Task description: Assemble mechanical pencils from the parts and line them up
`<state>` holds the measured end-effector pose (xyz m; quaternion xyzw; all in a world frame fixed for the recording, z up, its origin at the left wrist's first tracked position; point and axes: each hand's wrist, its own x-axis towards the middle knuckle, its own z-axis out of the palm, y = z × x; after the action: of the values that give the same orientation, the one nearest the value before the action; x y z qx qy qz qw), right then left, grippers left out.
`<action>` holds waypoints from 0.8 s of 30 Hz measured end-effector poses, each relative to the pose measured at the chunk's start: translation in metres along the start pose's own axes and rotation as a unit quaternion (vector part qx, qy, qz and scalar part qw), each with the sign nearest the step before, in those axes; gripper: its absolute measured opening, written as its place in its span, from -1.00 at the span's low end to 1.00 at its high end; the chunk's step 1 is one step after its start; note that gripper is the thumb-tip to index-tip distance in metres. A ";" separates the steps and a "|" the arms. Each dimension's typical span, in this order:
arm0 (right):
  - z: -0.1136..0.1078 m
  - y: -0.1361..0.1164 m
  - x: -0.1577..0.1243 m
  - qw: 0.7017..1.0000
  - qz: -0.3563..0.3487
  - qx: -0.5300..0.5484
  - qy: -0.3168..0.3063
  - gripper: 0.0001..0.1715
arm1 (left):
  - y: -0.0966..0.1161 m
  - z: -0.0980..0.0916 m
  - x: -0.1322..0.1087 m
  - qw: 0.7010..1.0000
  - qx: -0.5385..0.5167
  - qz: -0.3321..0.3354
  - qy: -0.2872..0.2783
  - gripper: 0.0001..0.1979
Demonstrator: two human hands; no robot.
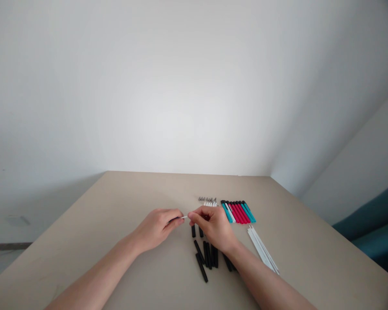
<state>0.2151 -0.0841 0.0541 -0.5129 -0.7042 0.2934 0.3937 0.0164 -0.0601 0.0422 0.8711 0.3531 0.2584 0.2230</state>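
In front of me, both hands meet over the table. Between the thumb and fingers of my left hand a sliver of something dark shows, which looks like a black tube; most of it is hidden. A thin white stick bridges the small gap between the two hands. Its other end is pinched in the fingertips of my right hand. Below the right hand lie several loose black tubes, some partly covered by the hand and forearm.
Behind my right hand are small white pieces and a row of small metallic parts. Teal, white and pink pens with black ends lie side by side. Long white sticks rest at the right of the beige table.
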 end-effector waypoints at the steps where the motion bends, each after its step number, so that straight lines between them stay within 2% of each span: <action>1: -0.003 -0.001 0.001 1.000 -0.001 -0.014 -0.007 -0.54 | 0.001 0.000 0.000 1.000 0.006 0.002 0.003 -0.69; 3: -0.012 -0.001 0.005 0.999 0.001 -0.049 0.008 -0.47 | 0.002 0.000 0.000 1.000 0.016 0.001 0.009 -0.66; 5: -0.026 0.001 0.010 0.993 0.018 -0.091 0.067 -0.45 | 0.004 -0.001 0.000 1.000 0.017 -0.006 0.011 -0.65; 7: -0.044 0.006 0.016 0.978 0.052 -0.155 0.128 -0.58 | 0.004 -0.002 0.001 1.000 0.013 -0.017 0.011 -0.64; 9: -0.060 0.013 0.021 0.949 0.103 -0.244 0.171 -0.74 | 0.004 -0.002 0.001 1.000 0.011 -0.026 0.013 -0.64; 11: -0.072 0.021 0.024 0.926 0.153 -0.308 0.158 -0.80 | 0.003 -0.002 0.000 0.999 0.012 -0.031 0.014 -0.65; 13: -0.077 0.029 0.025 0.916 0.176 -0.338 0.129 -0.82 | 0.002 -0.002 0.000 0.999 0.014 -0.032 0.014 -0.65; 24: -0.061 0.038 0.021 0.917 0.166 -0.361 0.038 -0.88 | 0.006 -0.002 0.002 0.999 0.007 -0.029 0.026 -0.63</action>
<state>0.2821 -0.0526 0.0598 -0.7403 -0.6515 0.0613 0.1537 0.0191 -0.0624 0.0477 0.8552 0.3855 0.2720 0.2145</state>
